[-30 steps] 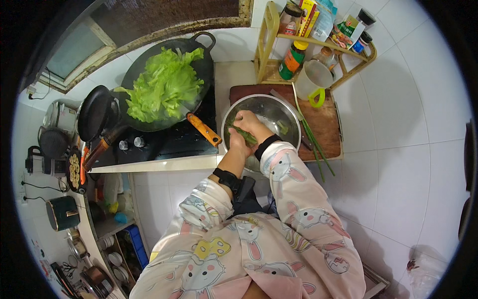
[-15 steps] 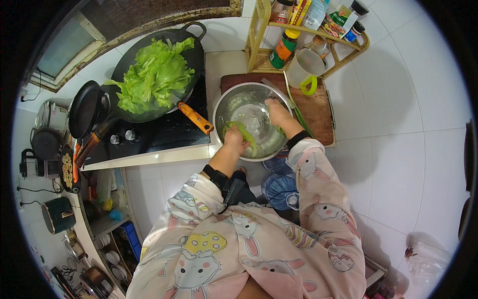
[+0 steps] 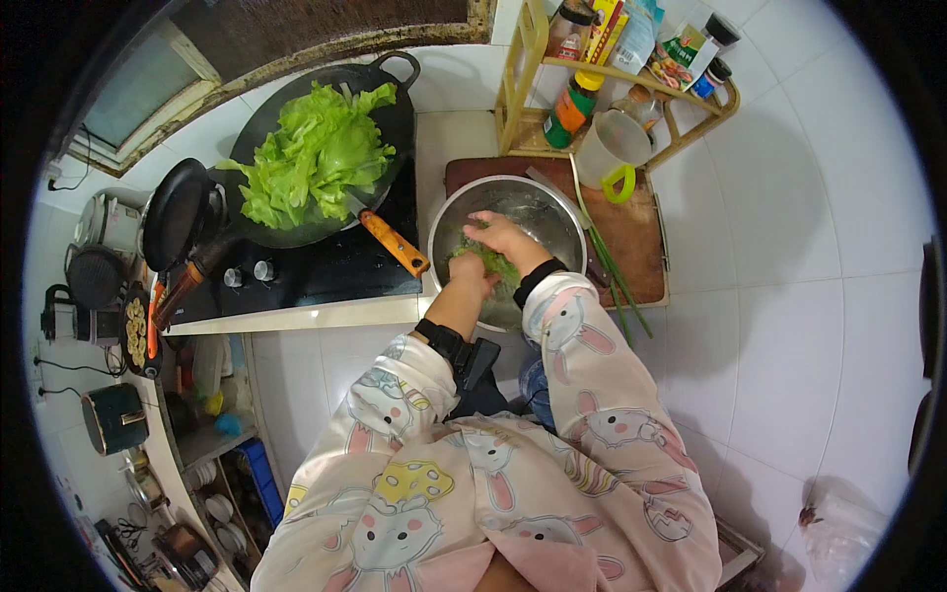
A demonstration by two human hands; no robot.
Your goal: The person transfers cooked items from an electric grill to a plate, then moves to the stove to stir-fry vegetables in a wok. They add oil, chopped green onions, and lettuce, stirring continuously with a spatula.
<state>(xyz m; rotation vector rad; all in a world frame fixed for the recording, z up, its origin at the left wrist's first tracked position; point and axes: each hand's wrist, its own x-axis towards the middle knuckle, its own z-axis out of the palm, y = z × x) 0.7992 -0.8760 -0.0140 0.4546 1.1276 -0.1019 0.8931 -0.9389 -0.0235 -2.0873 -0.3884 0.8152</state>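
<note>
A steel bowl (image 3: 577, 209) with water in it stands at the near edge of a wooden chopping board (image 3: 641, 257). Down inside the bowl, my left hand (image 3: 471, 270) has its fingers closed around a piece of green lettuce leaf (image 3: 501, 266). My right hand (image 3: 500, 237) reaches over the same leaf from the right, fingers stretched out and apart, close above my left hand. My wrists hide part of the leaf and the bowl's near side. Left of the bowl, a heap of lettuce (image 3: 321, 158) fills a black wok (image 3: 271, 104).
A wooden handle (image 3: 395, 244) juts from the wok toward the bowl. Spring onions (image 3: 617, 281) lie along the board beside a dark knife handle (image 3: 596, 270). Behind stand a measuring jug (image 3: 607, 148) and a bamboo rack (image 3: 523, 99) of seasonings. A small black pan (image 3: 178, 217) is left of the wok.
My right hand has moved left, from the bowl's right side to above the leaf by my left hand. My left hand stays in the bowl with the leaf. The view has shifted slightly.
</note>
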